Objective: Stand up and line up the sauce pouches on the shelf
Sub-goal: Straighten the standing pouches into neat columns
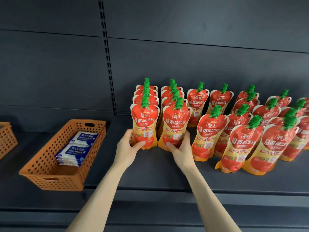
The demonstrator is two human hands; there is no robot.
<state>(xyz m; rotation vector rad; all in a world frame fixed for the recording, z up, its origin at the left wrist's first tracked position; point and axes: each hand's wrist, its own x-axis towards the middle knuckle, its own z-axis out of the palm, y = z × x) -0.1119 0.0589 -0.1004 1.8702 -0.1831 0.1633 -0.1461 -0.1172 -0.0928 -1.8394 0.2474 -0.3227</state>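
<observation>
**Both grips full**

Right of the orange perforated plastic basket (63, 158), your left hand (128, 145) grips an upright red, green-capped sauce pouch (144, 123) on the dark shelf (158, 174). Your right hand (181, 149) grips the neighbouring pouch (175, 126), farther from the basket.

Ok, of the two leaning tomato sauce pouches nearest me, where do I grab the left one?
Pinch the left leaning pouch at its narrow waist, above the fuller base, thumb in front, fingers behind. Come from the front over bare shelf: other pouches crowd both sides, and its green cap tilts right, so a waist grip probably lets you tip it upright.
</observation>
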